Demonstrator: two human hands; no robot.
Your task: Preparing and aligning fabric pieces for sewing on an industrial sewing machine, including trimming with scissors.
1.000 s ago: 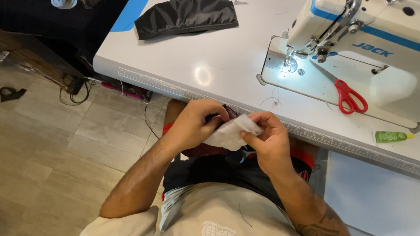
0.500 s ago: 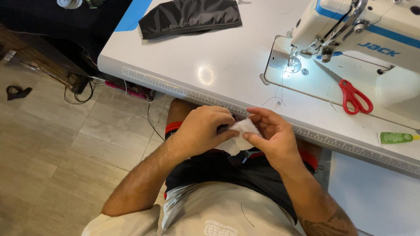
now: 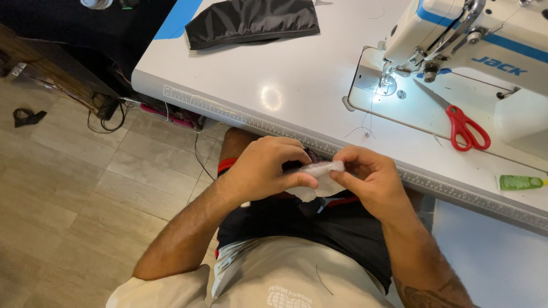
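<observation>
Over my lap, just below the table's front edge, both hands pinch a small white piece of fabric (image 3: 319,181). My left hand (image 3: 264,170) grips its left side with thumb and fingers closed. My right hand (image 3: 365,178) holds its right end between thumb and forefinger. The cloth is folded and bunched between them, and part of it hangs down under my left thumb. A dark piece of cloth shows just behind the white one, mostly hidden by my fingers.
A white sewing table (image 3: 285,85) with a ruler strip along its front edge carries a white sewing machine (image 3: 479,40), red-handled scissors (image 3: 465,128), a green tube (image 3: 519,182) and folded black fabric (image 3: 251,21). Cables (image 3: 105,111) lie on the tiled floor at left.
My hands have drawn closer together and the white fabric is folded smaller between them. The view has shifted slightly to the left.
</observation>
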